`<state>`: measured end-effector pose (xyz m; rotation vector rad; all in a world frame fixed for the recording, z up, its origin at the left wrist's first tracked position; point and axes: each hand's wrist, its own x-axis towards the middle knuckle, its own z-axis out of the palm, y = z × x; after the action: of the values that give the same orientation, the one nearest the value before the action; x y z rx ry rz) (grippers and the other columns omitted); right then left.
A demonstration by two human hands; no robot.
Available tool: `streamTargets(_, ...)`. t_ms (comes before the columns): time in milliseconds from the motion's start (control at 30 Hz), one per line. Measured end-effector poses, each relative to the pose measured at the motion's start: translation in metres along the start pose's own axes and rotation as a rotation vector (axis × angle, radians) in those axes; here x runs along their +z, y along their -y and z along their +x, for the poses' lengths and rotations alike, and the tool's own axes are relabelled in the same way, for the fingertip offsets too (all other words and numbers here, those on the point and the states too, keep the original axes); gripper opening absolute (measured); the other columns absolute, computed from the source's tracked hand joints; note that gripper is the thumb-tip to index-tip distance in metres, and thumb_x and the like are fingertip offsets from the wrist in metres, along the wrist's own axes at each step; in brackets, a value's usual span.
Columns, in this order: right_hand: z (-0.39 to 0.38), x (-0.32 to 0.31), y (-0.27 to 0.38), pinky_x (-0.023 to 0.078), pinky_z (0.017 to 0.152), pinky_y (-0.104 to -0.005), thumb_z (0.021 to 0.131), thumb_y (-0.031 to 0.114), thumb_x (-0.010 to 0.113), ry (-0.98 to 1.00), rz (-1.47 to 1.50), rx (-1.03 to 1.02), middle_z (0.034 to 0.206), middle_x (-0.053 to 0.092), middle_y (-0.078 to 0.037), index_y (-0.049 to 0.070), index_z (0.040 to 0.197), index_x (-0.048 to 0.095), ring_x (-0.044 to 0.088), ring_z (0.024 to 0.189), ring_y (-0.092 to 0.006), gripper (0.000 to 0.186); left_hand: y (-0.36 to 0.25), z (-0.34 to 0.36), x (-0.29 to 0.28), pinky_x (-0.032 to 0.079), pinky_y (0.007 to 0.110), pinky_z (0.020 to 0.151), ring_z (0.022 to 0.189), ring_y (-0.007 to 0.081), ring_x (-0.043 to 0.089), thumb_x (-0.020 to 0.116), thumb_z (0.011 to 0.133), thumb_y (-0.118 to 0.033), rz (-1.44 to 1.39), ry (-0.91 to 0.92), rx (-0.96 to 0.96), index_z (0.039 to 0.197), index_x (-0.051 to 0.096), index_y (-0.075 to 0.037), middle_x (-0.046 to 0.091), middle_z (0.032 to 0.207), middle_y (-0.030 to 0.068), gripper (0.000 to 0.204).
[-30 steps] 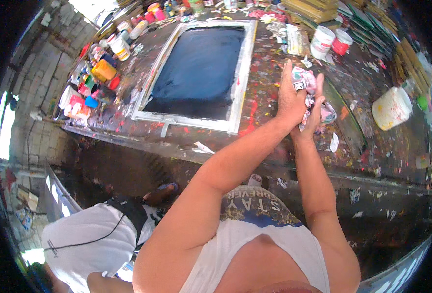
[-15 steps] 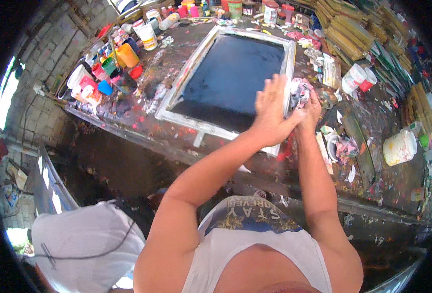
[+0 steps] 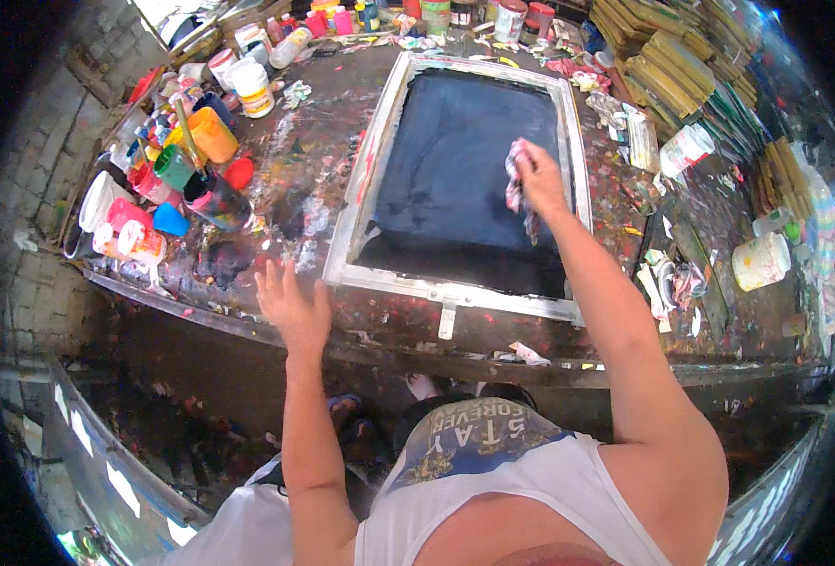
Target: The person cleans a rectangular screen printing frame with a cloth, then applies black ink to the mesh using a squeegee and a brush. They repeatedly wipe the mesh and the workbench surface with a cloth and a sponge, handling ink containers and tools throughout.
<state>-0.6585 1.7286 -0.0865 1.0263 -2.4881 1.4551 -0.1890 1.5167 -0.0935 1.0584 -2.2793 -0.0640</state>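
Observation:
A white-edged screen printing frame [image 3: 361, 212] with a dark, glossy mesh [image 3: 464, 170] lies on the stained work table [image 3: 290, 217]. My right hand [image 3: 542, 179] is over the right part of the mesh, closed round a crumpled pink, white and dark rag [image 3: 516, 179]. Whether the rag presses on the mesh, I cannot tell. My left hand [image 3: 295, 307] is at the table's front edge, left of the frame's near corner, with its fingers spread and nothing in them.
Paint tubs, an orange cup [image 3: 213, 134] and a dark pot [image 3: 217, 203] crowd the table's left side. Wooden frames [image 3: 677, 75] are stacked at the far right. A white bucket [image 3: 761, 262] and a rag heap [image 3: 686, 281] stand nearer. Someone's white-clothed body [image 3: 224, 528] is at lower left.
My hands have parted. The right one has brought the rag left, from beside the frame to over the mesh; the left has moved down-left to the table edge. The view has shifted.

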Motion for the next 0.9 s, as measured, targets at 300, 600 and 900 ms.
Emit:
streamTargets(300,0.006,0.033,-0.061,0.031,0.134,-0.0566,0.111,0.035,0.060,0.537,-0.611,-0.560,0.177,0.039,-0.018,0.011,0.167,0.048,0.035,0.162,-0.0490,0.062,0.006,-0.011,0.015,0.036,0.063,0.125,0.153,0.0487,0.047,0.082,0.095,-0.028,-0.128,-0.079,-0.087,0.145,0.067,-0.004,0.062,0.157,0.0189,0.057)
streamTargets(600,0.133,0.125,-0.042,0.037,0.128,-0.0590,0.097,0.034,0.072,0.307,-0.774,-0.717,0.154,0.059,-0.017,0.015,0.136,0.074,0.051,0.151,-0.0406,0.044,0.002,-0.003,0.011,0.036,0.063,0.125,0.151,0.0492,0.049,0.080,0.096,-0.028,-0.107,-0.015,-0.044,0.147,0.065,-0.003,0.063,0.155,0.0197,0.059)
streamTargets(900,0.003,0.122,0.041,0.038,0.129,-0.0576,0.094,0.028,0.073,0.762,-0.001,-1.307,0.142,0.067,-0.022,0.008,0.153,0.060,0.057,0.144,-0.0468,0.064,-0.003,-0.002,0.009,0.034,0.063,0.126,0.151,0.0506,0.047,0.080,0.096,-0.032,-0.039,0.061,-0.090,0.146,0.066,-0.001,0.062,0.155,0.0210,0.060)
